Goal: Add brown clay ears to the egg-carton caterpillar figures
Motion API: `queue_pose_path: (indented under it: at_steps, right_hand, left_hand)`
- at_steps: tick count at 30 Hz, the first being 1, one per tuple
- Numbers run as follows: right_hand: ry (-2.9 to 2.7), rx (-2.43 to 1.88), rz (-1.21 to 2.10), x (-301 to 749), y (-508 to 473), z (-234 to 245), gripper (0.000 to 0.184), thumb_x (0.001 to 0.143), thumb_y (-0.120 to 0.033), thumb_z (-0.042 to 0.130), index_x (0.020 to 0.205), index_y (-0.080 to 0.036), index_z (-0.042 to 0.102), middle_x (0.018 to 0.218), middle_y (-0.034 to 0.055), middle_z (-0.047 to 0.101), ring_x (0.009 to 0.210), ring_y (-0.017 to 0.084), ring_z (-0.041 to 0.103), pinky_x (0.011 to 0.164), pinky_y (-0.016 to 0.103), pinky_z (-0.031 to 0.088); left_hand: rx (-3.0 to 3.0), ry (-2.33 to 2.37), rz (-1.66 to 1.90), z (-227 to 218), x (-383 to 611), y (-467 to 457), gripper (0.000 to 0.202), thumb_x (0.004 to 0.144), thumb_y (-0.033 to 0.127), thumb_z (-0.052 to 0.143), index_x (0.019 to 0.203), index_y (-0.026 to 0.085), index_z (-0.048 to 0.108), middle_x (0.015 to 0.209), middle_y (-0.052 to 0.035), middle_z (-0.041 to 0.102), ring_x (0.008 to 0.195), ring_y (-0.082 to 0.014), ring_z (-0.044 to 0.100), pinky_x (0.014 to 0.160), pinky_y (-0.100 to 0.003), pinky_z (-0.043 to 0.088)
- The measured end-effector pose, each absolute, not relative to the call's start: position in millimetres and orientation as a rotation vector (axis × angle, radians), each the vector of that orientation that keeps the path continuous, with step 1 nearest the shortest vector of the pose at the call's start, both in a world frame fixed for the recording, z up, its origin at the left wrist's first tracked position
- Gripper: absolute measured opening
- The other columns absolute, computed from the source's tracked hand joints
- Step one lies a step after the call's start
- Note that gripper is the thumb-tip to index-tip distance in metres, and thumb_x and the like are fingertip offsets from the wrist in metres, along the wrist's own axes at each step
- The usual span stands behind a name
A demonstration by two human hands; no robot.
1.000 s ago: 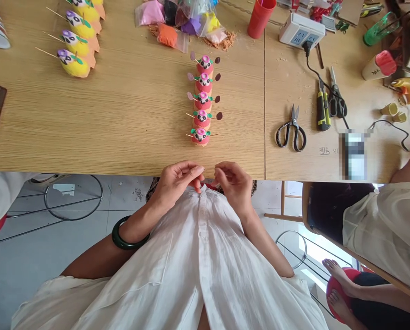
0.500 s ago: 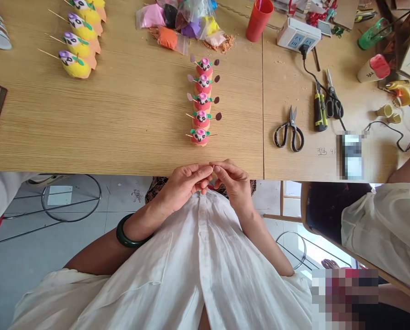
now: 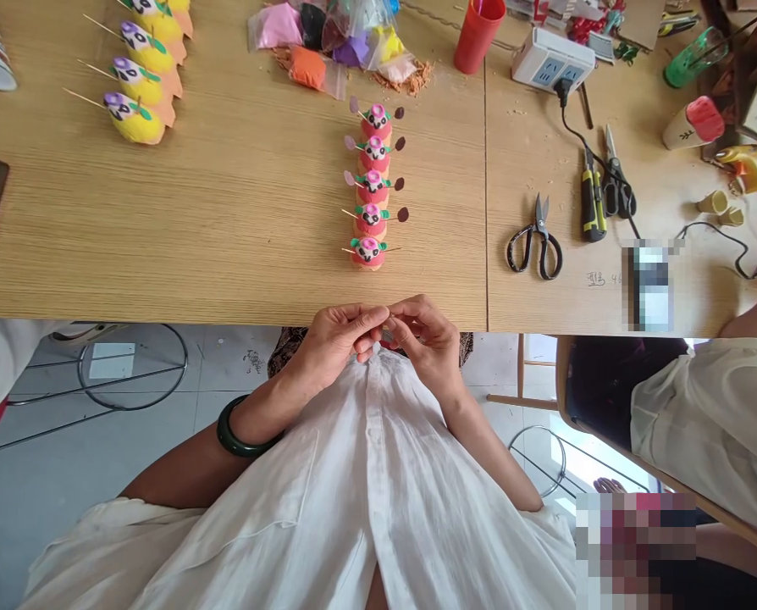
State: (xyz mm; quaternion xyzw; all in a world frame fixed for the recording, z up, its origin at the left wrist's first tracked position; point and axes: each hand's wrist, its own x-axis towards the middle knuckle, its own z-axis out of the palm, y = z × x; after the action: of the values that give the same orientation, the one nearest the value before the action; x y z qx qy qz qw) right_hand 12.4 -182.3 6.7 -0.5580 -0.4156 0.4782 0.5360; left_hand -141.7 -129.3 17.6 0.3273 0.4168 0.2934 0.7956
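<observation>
My left hand (image 3: 344,339) and my right hand (image 3: 428,339) meet at the table's near edge, above my lap. Thumbs and forefingers of both are pinched together around something too small to make out. Just beyond them a row of red clay figures (image 3: 371,219) with white faces and pink tops runs away from me. Thin sticks poke out of their sides. Dark ovals tip the right-hand sticks of the farther figures, and pale ones sit on some left-hand sticks; the nearest figure's sticks are bare.
Yellow clay figures (image 3: 134,123) stand at the far left. Bags of coloured clay (image 3: 306,68) and a red cup (image 3: 478,38) lie at the back. To the right are black scissors (image 3: 537,241), a power strip (image 3: 551,61) and a glue gun (image 3: 743,169). Another person's arm (image 3: 756,305) rests at the right edge.
My right hand's fingers have shifted slightly, the forefinger now more bent and the thumb lower. Both hands stay together in the same place. The figures on the table have not moved.
</observation>
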Motion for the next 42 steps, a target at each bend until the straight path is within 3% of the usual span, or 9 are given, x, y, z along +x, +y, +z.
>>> queue_pose_path:
  at_steps: [4,8,11,17,24,30,34,37,42]
  right_hand:
    - [-0.787,-1.281,1.224,12.5,-180.6,6.8,0.037,0.088,-0.057,0.078,0.08,-0.021,0.072,0.073,-0.0025,0.062,0.055,0.008,0.055,0.051,0.023,0.057]
    - [-0.656,-1.29,1.319,11.9,-178.3,8.5,0.044,0.084,-0.061,0.079,0.074,-0.02,0.071,0.06,-0.0058,0.05,0.051,0.008,0.046,0.049,0.023,0.056]
    - [-0.618,-1.272,1.347,10.4,-177.1,10.9,0.046,0.082,-0.061,0.081,0.067,-0.019,0.067,0.057,-0.0064,0.049,0.048,0.007,0.047,0.048,0.022,0.054]
    - [-0.686,-1.294,1.38,8.0,-180.7,12.6,0.048,0.088,-0.059,0.076,0.064,-0.018,0.067,0.063,-0.0033,0.056,0.052,0.008,0.053,0.051,0.023,0.055]
    - [-0.72,-1.308,1.388,9.8,-182.4,6.9,0.045,0.089,-0.057,0.076,0.068,-0.018,0.069,0.062,-0.0035,0.061,0.052,0.009,0.058,0.053,0.024,0.054]
    - [-0.856,-1.373,1.35,11.6,-183.6,5.0,0.046,0.094,-0.057,0.069,0.07,-0.018,0.068,0.064,-0.002,0.063,0.053,0.009,0.06,0.056,0.024,0.052]
    - [-0.914,-1.356,1.154,11.8,-187.7,4.9,0.023,0.093,-0.046,0.076,0.097,-0.023,0.075,0.081,-0.0021,0.065,0.062,0.009,0.062,0.057,0.024,0.054]
    - [-1.093,-1.335,1.018,11.8,-190.3,5.9,0.019,0.095,-0.036,0.075,0.112,-0.028,0.078,0.095,0.0009,0.066,0.078,0.011,0.065,0.064,0.024,0.057]
    - [-1.088,-1.341,1.026,11.2,-188.7,8.0,0.016,0.093,-0.041,0.076,0.096,-0.026,0.082,0.085,0.0006,0.067,0.07,0.011,0.063,0.062,0.025,0.057]
  left_hand:
    - [0.731,0.886,0.641,17.6,-140.0,-130.1,0.045,0.087,0.058,0.078,0.076,0.014,0.081,0.062,-0.0011,0.058,0.048,-0.0064,0.045,0.043,-0.021,0.036]
    - [0.831,0.923,0.737,17.3,-139.8,-131.8,0.027,0.085,0.046,0.084,0.092,0.019,0.085,0.064,0.0024,0.058,0.05,-0.0057,0.047,0.047,-0.02,0.042]
    - [1.042,0.944,0.796,17.8,-140.6,-133.2,0.022,0.086,0.036,0.083,0.102,0.021,0.085,0.068,0.0033,0.062,0.052,-0.0054,0.051,0.051,-0.019,0.046]
    - [1.365,1.034,0.925,15.9,-141.2,-133.6,0.011,0.09,0.023,0.074,0.091,0.019,0.084,0.073,0.0017,0.067,0.049,-0.0039,0.05,0.047,-0.018,0.042]
    - [1.544,0.997,0.947,7.4,-144.7,-134.4,0.015,0.09,0.028,0.076,0.098,0.018,0.084,0.079,-0.0018,0.073,0.064,-0.0096,0.062,0.061,-0.021,0.05]
    - [1.522,1.046,0.938,6.9,-145.1,-133.4,0.014,0.09,0.029,0.076,0.092,0.017,0.084,0.084,-0.0043,0.078,0.074,-0.0126,0.068,0.068,-0.022,0.053]
    - [1.332,1.058,0.864,13.1,-145.1,-132.9,0.014,0.089,0.03,0.077,0.088,0.017,0.083,0.074,-0.0006,0.072,0.06,-0.0084,0.057,0.059,-0.021,0.047]
    - [1.096,1.015,0.744,13.5,-146.7,-132.8,0.023,0.086,0.04,0.082,0.085,0.017,0.081,0.062,0.0028,0.06,0.05,-0.0058,0.043,0.048,-0.021,0.036]
    - [0.941,0.91,0.667,9.1,-147.9,-134.1,0.042,0.092,0.05,0.077,0.069,0.016,0.071,0.056,0.0035,0.046,0.051,-0.0052,0.039,0.048,-0.02,0.032]
